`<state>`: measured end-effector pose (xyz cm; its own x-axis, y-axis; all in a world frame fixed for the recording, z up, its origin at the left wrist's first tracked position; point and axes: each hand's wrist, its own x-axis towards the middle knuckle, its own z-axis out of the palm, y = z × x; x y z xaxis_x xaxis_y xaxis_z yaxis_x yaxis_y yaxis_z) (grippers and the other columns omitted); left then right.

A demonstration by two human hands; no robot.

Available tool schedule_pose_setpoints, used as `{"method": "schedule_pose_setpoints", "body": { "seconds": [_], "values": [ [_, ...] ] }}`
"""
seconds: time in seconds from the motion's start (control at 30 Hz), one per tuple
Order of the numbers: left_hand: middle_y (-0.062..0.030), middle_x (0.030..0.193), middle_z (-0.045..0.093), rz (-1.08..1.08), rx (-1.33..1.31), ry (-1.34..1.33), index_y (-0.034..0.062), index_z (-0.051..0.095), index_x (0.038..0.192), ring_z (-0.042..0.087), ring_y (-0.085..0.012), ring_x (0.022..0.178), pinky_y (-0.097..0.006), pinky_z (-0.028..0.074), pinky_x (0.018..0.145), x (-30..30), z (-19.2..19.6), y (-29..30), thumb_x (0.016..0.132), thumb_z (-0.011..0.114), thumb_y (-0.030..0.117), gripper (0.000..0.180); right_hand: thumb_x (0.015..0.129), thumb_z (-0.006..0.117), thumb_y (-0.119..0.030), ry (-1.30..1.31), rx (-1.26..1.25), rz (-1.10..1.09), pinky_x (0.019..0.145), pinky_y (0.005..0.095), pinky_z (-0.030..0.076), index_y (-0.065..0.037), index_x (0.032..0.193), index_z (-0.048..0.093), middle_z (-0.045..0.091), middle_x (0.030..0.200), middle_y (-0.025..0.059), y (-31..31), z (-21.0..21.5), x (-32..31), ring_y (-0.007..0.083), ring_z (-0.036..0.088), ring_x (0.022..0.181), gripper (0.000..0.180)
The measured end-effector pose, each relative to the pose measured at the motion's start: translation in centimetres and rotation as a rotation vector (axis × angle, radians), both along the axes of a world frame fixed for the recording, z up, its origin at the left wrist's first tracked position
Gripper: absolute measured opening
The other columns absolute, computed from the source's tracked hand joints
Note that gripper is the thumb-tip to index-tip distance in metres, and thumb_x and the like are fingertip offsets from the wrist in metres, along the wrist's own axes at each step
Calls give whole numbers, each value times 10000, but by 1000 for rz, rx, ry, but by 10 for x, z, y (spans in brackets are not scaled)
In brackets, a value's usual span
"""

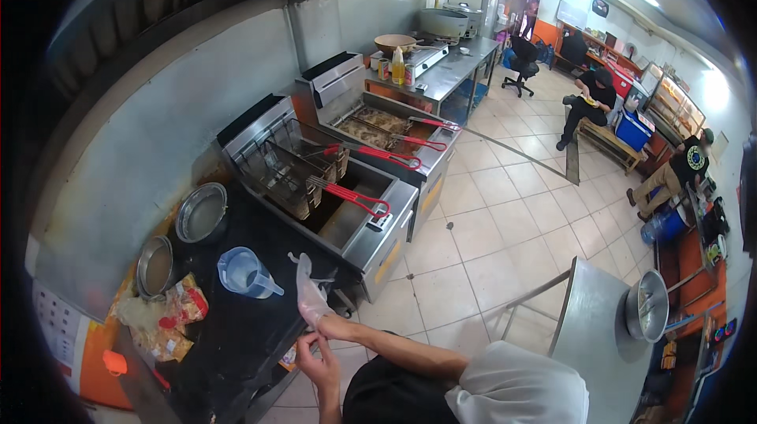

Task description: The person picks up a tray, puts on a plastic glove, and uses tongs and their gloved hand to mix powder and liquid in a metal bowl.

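Right hand (pixel 315 306): fingers veiled by the cloudy glove (pixel 305 278).
Left hand (pixel 320 365): forearm cut off by the picture's lower edge.
Steel bowl (pixel 634 312), steel surface's (pixel 593 329) right edge: contents too small to tell.
Far fryer (pixel 432 161), 2 baskets (pixel 378 135): food too blurred to name.
Wall sheet (pixel 57 318): print too small to read.

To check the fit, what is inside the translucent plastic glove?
The right hand is inside the glove. Its whitish film covers the fingers; their exact positions cannot be seen.

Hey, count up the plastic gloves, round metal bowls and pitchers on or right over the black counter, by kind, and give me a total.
Plastic glove: 1
Round metal bowls: 2
Translucent blue pitcher: 1
Total: 4
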<state>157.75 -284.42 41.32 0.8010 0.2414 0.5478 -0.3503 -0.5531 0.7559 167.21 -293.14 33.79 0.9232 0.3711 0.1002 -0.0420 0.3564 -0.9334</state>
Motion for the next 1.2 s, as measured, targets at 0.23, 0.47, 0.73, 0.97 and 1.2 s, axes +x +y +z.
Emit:
{"method": "schedule_pose_setpoints", "body": {
  "seconds": [0.23,0.47,0.73,0.97,1.2],
  "values": [
    [-142,852,688,-266,-91,227,-12,633,929,690,-287,791,-390,533,751,-7,-12,6,952,717,90,134,1060,484,-637,-3,43,-174,923,266,550,-71,1606,403,542,1448,147,9,-42,29,164,613,1124,791],
    [-138,856,718,-417,-43,371,-18,642,994,726,-257,828,-370,554,783,-4,-11,-4,991,690,115,141,1026,383,-749,185,-49,-237,1241,416,304,-34,1639,264,415,1625,164,1,-27,32,301,343,1533,950],
    [-136,844,749,-545,-143,432,-33,662,1017,749,-230,808,-342,568,774,-14,-2,-3,989,689,113,151,1013,376,-770,343,-17,90,1299,472,134,-122,1694,149,306,1698,181,-22,4,28,333,250,1583,967],
    [-146,855,746,-563,-61,392,-12,680,962,748,-284,805,-367,566,761,-17,6,-8,956,715,96,114,1027,374,-740,248,-81,-44,1311,470,82,-139,1700,66,-23,1748,177,-4,-16,19,342,196,1605,953],
    [-148,855,719,-491,-29,350,-18,662,963,737,-309,810,-388,566,747,-30,5,-1,949,721,86,121,1063,381,-664,341,150,339,1313,468,119,33,1604,332,564,1507,235,6,-5,19,321,369,1534,884]
  ]
}}
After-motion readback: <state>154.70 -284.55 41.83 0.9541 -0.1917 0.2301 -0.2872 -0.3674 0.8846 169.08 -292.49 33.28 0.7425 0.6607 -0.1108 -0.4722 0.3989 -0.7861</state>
